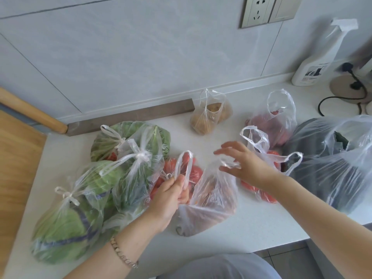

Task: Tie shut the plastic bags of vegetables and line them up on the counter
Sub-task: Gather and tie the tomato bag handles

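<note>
A home kitchen: tiled wall (pixel 141 57); white counter (pixel 251 228); wall socket (pixel 259 11); spray bottle (pixel 320 59).

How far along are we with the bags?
Done: three greens bags and the potato bag look knotted. In hand: centre bag, left hand gripping one handle, right hand at the other. Left: right tomato bag, red bag and big dark bag gape open; no line-up yet.

The left hand (pixel 171 195), at lower centre of the frame, has its fingers curled and pinches a bag handle (pixel 186 152), its bare forearm running in from the bottom left. The right hand (pixel 241 164) hovers right of centre, palm down, fingers spread and slightly bent. Whether it grips anything is unclear.
</note>
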`<state>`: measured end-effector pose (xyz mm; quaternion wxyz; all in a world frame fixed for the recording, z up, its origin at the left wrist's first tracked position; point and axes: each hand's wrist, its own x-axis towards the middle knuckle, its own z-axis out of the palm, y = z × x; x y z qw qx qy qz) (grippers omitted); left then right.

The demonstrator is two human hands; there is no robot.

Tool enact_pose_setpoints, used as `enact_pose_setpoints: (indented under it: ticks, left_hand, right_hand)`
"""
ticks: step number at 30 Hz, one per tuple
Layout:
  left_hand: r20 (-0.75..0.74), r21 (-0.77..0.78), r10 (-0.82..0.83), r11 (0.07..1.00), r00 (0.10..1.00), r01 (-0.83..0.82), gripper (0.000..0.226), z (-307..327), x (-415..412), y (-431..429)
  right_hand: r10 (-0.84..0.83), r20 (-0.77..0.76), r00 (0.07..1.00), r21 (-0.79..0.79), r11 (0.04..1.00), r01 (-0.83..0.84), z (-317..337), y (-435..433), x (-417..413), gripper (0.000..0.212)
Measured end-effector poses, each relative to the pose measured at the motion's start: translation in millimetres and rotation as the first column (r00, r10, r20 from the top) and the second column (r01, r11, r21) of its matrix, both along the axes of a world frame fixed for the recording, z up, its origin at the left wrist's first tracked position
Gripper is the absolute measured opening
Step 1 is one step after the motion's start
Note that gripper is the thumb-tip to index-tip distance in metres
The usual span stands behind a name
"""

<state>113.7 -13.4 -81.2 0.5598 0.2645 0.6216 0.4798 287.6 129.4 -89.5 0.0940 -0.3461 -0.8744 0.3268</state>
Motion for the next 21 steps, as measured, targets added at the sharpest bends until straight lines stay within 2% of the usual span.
enact_pose_setpoints:
  ticks: [1,2,5,7,10,12,14,18,21]
  left_hand:
    - [-0.006,-0.019,0.008,1.0,1.0,-0.008,0.038,0,-5,-2]
    - [-0.004,-0.038,0.023,0.999,1.0,-0.023,0.037,0,-11,-3]
    - [0.035,-0.102,0.082,0.992,0.996,-0.079,0.035,-3,-29,-6]
    - [0.068,-0.132,0.116,0.986,0.991,-0.106,0.034,-4,-35,-7]
    - [0.146,-0.159,0.165,0.977,0.975,-0.142,0.046,-5,-33,-4]
    - [0.253,-0.164,0.22,0.97,0.942,-0.182,0.059,-8,-29,0]
    - [0.317,-0.148,0.234,0.97,0.919,-0.195,0.057,-10,-24,5]
    - [0.293,-0.087,0.236,0.972,0.927,-0.22,0.03,-10,-15,11]
    - [0.299,-0.063,0.216,0.976,0.929,-0.207,0.029,-11,-11,14]
  right_hand:
    - [-0.003,-0.029,1.0,-0.046,0.999,0.002,-3,-2,-3,0.024]
    - [-0.006,-0.048,0.999,-0.112,0.994,0.0,-5,-5,-7,0.017]
    - [-0.117,-0.137,0.984,-0.436,0.899,0.046,-6,-16,-17,0.026]
    - [-0.268,-0.232,0.935,-0.663,0.747,0.05,-1,-24,-21,0.033]
    - [-0.494,-0.263,0.829,-0.9,0.435,-0.026,3,-33,-27,0.038]
    - [-0.596,-0.214,0.774,-0.965,0.25,-0.074,0,-36,-32,0.05]
    - [-0.696,-0.128,0.707,-0.991,0.119,-0.062,-4,-38,-36,0.046]
    - [-0.822,0.062,0.566,-0.995,-0.008,0.098,-10,-34,-40,0.03]
    - [-0.911,0.119,0.394,-0.992,-0.092,0.086,-15,-28,-42,0.022]
